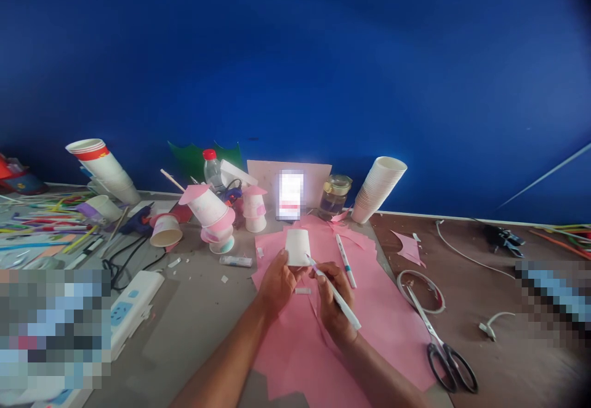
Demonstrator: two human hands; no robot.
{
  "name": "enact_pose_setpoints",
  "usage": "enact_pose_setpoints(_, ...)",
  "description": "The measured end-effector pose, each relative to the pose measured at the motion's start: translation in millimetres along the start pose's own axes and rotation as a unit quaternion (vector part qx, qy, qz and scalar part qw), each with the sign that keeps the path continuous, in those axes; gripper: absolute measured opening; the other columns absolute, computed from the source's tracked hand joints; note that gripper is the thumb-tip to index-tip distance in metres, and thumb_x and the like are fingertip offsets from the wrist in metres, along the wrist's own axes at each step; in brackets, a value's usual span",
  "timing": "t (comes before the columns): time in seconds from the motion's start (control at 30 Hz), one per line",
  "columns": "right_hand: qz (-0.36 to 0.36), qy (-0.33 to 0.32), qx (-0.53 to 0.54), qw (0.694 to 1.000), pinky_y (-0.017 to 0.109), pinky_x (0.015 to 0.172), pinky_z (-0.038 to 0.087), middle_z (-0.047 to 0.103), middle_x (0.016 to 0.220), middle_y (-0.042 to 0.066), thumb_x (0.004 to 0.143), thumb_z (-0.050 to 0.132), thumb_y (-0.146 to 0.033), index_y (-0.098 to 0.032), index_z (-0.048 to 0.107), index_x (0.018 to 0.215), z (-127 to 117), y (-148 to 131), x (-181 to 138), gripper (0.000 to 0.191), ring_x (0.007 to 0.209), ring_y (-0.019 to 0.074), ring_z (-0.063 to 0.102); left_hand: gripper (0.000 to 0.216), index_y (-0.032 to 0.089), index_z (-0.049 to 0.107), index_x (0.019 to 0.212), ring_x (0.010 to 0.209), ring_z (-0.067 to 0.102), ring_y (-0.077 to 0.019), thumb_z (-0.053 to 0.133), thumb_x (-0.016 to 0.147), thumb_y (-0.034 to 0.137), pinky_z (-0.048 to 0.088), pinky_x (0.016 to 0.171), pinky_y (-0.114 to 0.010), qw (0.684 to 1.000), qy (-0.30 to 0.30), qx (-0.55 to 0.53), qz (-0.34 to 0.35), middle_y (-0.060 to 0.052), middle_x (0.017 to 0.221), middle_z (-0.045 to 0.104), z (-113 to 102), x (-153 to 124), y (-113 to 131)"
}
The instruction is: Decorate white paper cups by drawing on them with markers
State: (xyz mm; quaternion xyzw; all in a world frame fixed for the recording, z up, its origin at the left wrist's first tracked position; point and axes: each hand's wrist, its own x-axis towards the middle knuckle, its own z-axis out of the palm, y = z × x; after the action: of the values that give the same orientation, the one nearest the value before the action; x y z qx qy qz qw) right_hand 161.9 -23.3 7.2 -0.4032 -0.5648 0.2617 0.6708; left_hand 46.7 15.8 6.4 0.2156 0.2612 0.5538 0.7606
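My left hand (278, 284) is closed around a white paper cup (298, 247), holding it upside down above a sheet of pink paper (318, 328). My right hand (333, 300) grips a white pen (336, 296), its tip touching the cup's lower right edge. A second white pen (346, 260) with a blue band lies on the pink paper just to the right. A small white scrap (303, 290) lies on the paper between my hands.
Black-handled scissors (441, 343) and a tape ring (421, 290) lie at the right. Stacked paper cups (378, 189), a glass jar (335, 197), a lit phone (290, 195), pink-topped cup models (213, 214), a glue gun (137, 218), a power strip (132, 309) and straws (44, 220) crowd the back and left.
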Motion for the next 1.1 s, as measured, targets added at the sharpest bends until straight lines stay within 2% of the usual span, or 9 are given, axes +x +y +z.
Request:
enact_pose_setpoints(0.1,0.033,0.010,0.003,0.999,0.033,0.068,0.052,0.061,0.084,0.004,0.093,0.050,-0.030,-0.021,0.060,0.094,-2.0,3.4,-0.8,0.014,0.076,0.0181,0.062,0.030,0.016,0.065,0.093,0.101,0.064,-0.0266,0.061,0.082,0.044,0.049,0.085,-0.037,0.999,-0.027,0.018,0.015,-0.011,0.096,0.071,-1.4,-1.1,-0.9)
enact_pose_setpoints(0.23,0.061,0.021,0.037,0.997,0.036,0.071,0.052,0.062,0.089,0.005,0.093,0.050,-0.033,-0.021,0.060,0.096,-4.1,10.3,-1.9,0.015,0.082,0.0197,0.062,0.035,0.015,0.064,0.097,0.102,0.062,-0.0272,0.064,0.081,0.046,0.047,0.089,-0.038,0.997,-0.065,0.034,0.027,-0.012,0.096,0.070,-1.0,-3.7,-1.5)
enact_pose_setpoints(0.4,0.069,0.019,0.056,0.996,0.036,0.071,0.053,0.062,0.089,0.005,0.094,0.049,-0.032,-0.021,0.059,0.097,-5.1,6.8,-1.1,0.015,0.081,0.0190,0.063,0.043,0.016,0.063,0.103,0.102,0.063,-0.0261,0.060,0.082,0.052,0.048,0.087,-0.037,0.998,-0.032,0.051,0.027,-0.012,0.097,0.070,-1.0,-3.0,-3.5)
enact_pose_setpoints(0.5,0.024,-0.007,0.042,0.999,0.038,0.075,0.053,0.061,0.085,0.004,0.094,0.049,-0.030,-0.022,0.058,0.098,-3.6,0.0,-1.9,0.013,0.085,0.0204,0.064,0.046,0.017,0.062,0.109,0.101,0.063,-0.0244,0.055,0.084,0.055,0.048,0.087,-0.036,0.999,-0.009,0.042,0.019,-0.011,0.096,0.070,-0.2,-1.2,-4.2)
enact_pose_setpoints(0.63,-0.036,-0.054,0.030,0.997,0.046,0.089,0.051,0.062,0.085,0.006,0.094,0.050,-0.029,-0.023,0.059,0.100,-1.7,-4.8,-4.2,0.012,0.105,0.0258,0.062,0.048,0.018,0.060,0.113,0.102,0.063,-0.0250,0.053,0.084,0.056,0.048,0.088,-0.037,1.000,0.008,0.020,0.014,-0.012,0.098,0.070,3.4,-0.6,-3.4)
enact_pose_setpoints(0.7,-0.048,-0.061,0.017,0.997,0.047,0.090,0.051,0.062,0.088,0.007,0.094,0.049,-0.027,-0.023,0.059,0.101,-2.1,-4.7,-4.9,0.013,0.109,0.0265,0.061,0.047,0.018,0.059,0.114,0.101,0.063,-0.0251,0.053,0.085,0.055,0.047,0.090,-0.038,1.000,0.011,0.023,0.018,-0.012,0.098,0.070,4.8,-1.2,-3.2)
enact_pose_setpoints(0.93,-0.135,-0.096,-0.026,0.986,0.049,0.085,0.053,0.061,0.096,0.009,0.092,0.047,-0.018,-0.023,0.055,0.110,-3.7,-0.9,-5.4,0.020,0.105,0.0276,0.062,0.037,0.020,0.058,0.112,0.100,0.062,-0.0240,0.055,0.086,0.046,0.047,0.089,-0.038,0.997,0.000,0.045,0.064,-0.009,0.096,0.068,4.4,-3.4,-3.0)
enact_pose_setpoints(1.1,-0.177,-0.136,-0.033,0.974,0.051,0.086,0.052,0.060,0.094,0.009,0.088,0.045,-0.009,-0.024,0.052,0.116,-2.1,-5.3,-5.0,0.033,0.104,0.0275,0.062,0.029,0.021,0.063,0.100,0.095,0.064,-0.0252,0.059,0.083,0.045,0.050,0.084,-0.037,0.998,0.029,0.040,0.038,-0.008,0.090,0.069,6.2,-1.8,0.3)
